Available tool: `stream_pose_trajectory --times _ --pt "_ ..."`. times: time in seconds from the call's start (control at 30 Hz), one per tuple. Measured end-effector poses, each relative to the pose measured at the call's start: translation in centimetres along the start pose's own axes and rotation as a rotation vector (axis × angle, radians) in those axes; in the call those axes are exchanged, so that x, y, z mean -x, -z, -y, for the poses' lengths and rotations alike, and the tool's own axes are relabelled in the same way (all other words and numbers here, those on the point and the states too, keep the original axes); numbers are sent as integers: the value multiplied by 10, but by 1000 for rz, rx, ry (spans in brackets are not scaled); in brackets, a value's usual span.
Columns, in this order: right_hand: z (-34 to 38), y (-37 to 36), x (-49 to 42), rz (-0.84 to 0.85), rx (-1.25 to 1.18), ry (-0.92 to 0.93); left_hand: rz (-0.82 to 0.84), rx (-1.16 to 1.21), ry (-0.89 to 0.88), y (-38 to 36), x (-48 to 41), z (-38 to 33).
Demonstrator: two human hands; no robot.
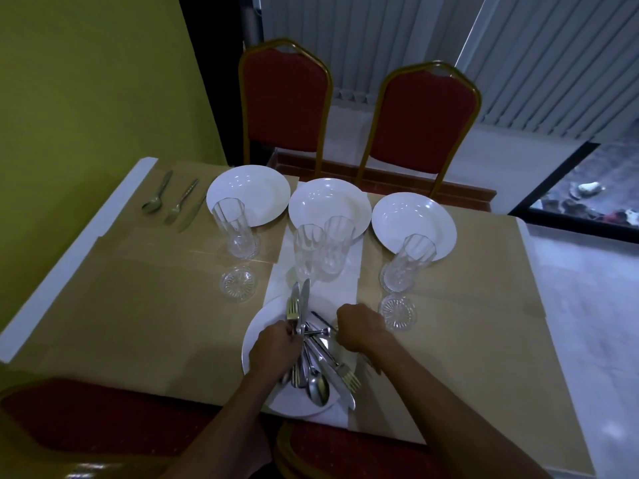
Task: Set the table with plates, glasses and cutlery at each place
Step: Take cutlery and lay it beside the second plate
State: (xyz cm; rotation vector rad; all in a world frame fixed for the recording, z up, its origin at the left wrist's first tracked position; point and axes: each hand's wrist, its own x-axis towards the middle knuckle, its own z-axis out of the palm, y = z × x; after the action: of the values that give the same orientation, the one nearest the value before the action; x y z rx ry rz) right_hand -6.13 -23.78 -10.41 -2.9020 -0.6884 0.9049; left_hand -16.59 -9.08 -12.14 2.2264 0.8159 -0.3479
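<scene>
Head view: tangled, shiny steel cutlery [320, 356]

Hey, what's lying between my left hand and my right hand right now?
In the head view, the cutlery pile lies between the left hand and the right hand, on the near plate: knives, forks and spoons.

Three plates [330, 198] stand behind four glasses [307, 250].

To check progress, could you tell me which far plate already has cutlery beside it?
The far-left plate: spoon, fork and knife lie beside it; the others have none.
</scene>
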Motion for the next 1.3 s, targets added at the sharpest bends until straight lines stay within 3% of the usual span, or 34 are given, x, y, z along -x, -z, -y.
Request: stream_pose_trajectory --times 0.43,1.3 --pt "-19 7 13 -44 -345 -37 -94 -32 54 -8 -9 3" --pt "-3 13 17 -54 -504 -29 -71 84 -60 2 -2 17"
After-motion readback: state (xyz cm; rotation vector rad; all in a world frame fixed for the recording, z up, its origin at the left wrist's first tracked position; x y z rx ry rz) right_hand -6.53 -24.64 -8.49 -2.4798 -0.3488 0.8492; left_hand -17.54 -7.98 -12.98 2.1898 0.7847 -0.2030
